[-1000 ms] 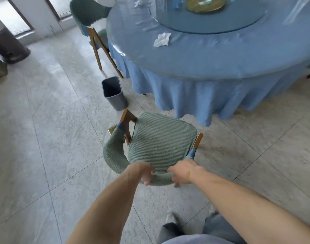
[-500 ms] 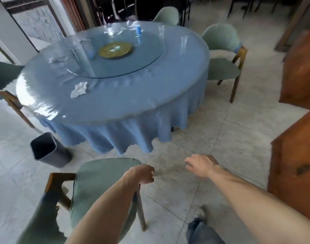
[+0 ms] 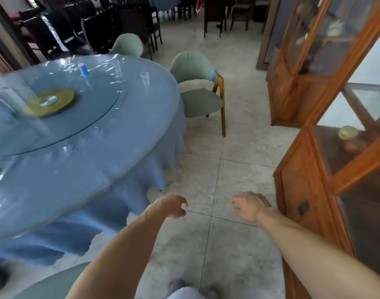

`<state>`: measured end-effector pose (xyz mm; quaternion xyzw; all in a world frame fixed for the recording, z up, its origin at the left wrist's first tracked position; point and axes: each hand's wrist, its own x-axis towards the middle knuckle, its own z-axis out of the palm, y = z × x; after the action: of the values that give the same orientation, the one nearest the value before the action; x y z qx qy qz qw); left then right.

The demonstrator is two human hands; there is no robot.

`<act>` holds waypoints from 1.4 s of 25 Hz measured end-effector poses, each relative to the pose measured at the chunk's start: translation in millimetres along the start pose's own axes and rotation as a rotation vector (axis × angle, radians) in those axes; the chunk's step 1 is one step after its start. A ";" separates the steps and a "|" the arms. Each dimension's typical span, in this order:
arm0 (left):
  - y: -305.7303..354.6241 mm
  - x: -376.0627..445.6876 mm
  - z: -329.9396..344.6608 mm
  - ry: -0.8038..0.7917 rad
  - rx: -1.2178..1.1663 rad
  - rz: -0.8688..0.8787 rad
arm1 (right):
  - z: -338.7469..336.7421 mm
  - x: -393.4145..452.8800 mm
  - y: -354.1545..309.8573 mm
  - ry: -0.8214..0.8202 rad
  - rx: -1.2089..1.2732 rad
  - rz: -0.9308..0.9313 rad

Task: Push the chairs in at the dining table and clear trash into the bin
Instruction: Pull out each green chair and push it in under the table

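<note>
Both hands are out in front and carrying nothing: the left hand (image 3: pixel 171 206) has its grip curled loosely on air, the right hand (image 3: pixel 248 205) shows fingers spread and slack over the pale marbled floor tiles (image 3: pixel 234 255). Neither touches a chair. By the look of it, this is the walk between chairs, and the next target is the green chair (image 3: pixel 198 86) ahead on the far right of the round desk (image 3: pixel 81 147). It stands out from the rim, seat exposed, angled wooden legs showing, padded back rounded and soft-looking. The next move calls for reaching its backrest and sliding it straight in under the hanging blue cloth. A second chair (image 3: pixel 126 44) sits behind the desk, tucked close. A woven green seat (image 3: pixel 53 281) peeks in at the bottom left, right beside the cloth. On top there is glossy clear plastic over blue fabric, a glass turntable (image 3: pixel 66 117), a blue cup (image 3: pixel 83 69) and a clear cup (image 3: pixel 145 78), likely trash to clear. The bin is not in sight. A glass-fronted wooden cabinet (image 3: pixel 310 190) crowds the right.
</note>
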<state>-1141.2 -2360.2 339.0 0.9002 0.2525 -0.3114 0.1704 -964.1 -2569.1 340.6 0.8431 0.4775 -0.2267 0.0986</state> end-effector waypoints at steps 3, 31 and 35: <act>7.8 40.3 -28.2 0.016 0.023 0.048 | -10.2 27.3 28.9 -0.016 0.014 0.045; 3.9 458.2 -353.4 -0.048 0.026 0.118 | -213.9 428.6 222.8 0.024 0.145 0.137; 59.0 528.5 -406.8 -0.068 0.020 0.094 | -242.4 479.3 313.3 0.012 0.116 0.135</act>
<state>-556.4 -2035.4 310.3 0.9015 0.2007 -0.3360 0.1846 -416.6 -2276.1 309.2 0.8791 0.4061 -0.2419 0.0619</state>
